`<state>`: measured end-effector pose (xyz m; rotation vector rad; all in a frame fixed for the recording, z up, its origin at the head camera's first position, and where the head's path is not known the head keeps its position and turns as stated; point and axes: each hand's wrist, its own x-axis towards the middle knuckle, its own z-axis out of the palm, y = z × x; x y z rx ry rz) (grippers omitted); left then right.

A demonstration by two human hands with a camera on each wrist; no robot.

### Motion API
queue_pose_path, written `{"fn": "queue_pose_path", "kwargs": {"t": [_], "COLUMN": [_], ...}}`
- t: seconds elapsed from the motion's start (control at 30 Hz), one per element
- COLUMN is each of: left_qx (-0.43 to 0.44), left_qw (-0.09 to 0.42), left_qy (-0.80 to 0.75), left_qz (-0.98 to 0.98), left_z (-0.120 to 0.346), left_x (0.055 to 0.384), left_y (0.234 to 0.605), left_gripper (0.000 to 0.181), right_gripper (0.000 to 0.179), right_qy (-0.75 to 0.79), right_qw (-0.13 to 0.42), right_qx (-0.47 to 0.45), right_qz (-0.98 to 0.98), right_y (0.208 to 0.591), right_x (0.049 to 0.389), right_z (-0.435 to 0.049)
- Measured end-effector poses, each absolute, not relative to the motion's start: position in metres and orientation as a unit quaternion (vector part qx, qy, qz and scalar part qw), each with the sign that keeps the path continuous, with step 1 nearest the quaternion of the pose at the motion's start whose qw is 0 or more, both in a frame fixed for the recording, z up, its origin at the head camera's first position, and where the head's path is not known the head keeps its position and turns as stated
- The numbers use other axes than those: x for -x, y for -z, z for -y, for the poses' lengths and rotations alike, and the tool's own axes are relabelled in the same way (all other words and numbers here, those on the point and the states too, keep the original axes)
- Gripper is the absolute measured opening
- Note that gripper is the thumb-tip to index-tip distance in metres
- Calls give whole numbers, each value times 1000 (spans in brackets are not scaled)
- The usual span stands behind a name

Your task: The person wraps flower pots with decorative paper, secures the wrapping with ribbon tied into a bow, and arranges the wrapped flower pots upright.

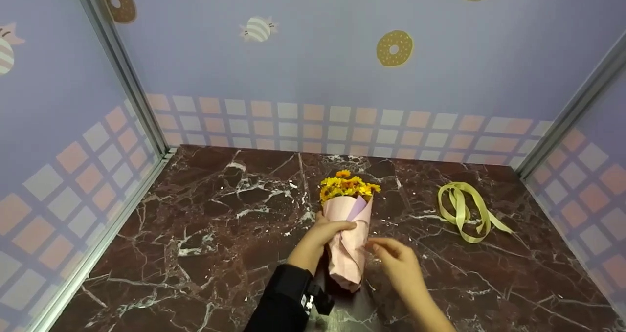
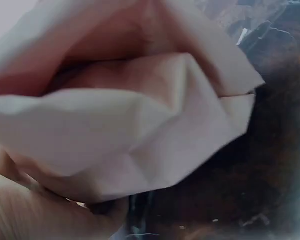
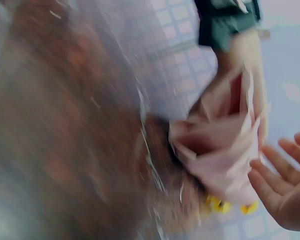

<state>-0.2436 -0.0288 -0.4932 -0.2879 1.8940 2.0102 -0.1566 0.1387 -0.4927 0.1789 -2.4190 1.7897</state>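
Note:
A bouquet of yellow and orange flowers (image 1: pixel 345 188), wrapped in pink paper (image 1: pixel 349 254) with a lilac inner fold, stands out at mid-table in the head view. My left hand (image 1: pixel 320 235) grips the wrap from its left side, thumb across the front. Close up in the left wrist view, the folded bottom end of the paper (image 2: pixel 95 125) hides most of that hand (image 2: pixel 40 212). Beside the wrap's right edge is my right hand (image 1: pixel 398 261), fingertips right at the paper. The right wrist view shows this hand (image 3: pixel 285 192) with spread, loosely bent fingers holding nothing.
A loosely coiled yellow-green ribbon (image 1: pixel 462 212) lies on the table to the right. The dark red marbled tabletop (image 1: pixel 205 273) is bounded by patterned panels (image 1: pixel 313 68) at the back and both sides, joined by metal corner strips.

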Motion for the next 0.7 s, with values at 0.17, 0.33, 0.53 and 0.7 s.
{"fn": "queue_pose_path", "kwargs": {"t": [0.17, 0.33, 0.53, 0.7], "left_qx": [92, 79, 86, 98], "left_qw": [177, 160, 150, 147], "left_qy": [-714, -707, -719, -747], "left_qz": [-670, -684, -673, -641], "left_z": [29, 26, 25, 29], "left_x": [242, 243, 242, 241], "left_y": [498, 500, 503, 506], "left_gripper": [119, 115, 112, 110], "right_gripper": [42, 54, 56, 55], "right_qy": [-529, -498, -536, -475], "right_qw": [46, 17, -16, 2], "right_qx": [-119, -121, -78, -58], "right_qz": [839, 859, 840, 878], "right_y": [505, 511, 512, 515], "right_x": [178, 194, 215, 219], "right_z": [-133, -127, -140, -162]}}
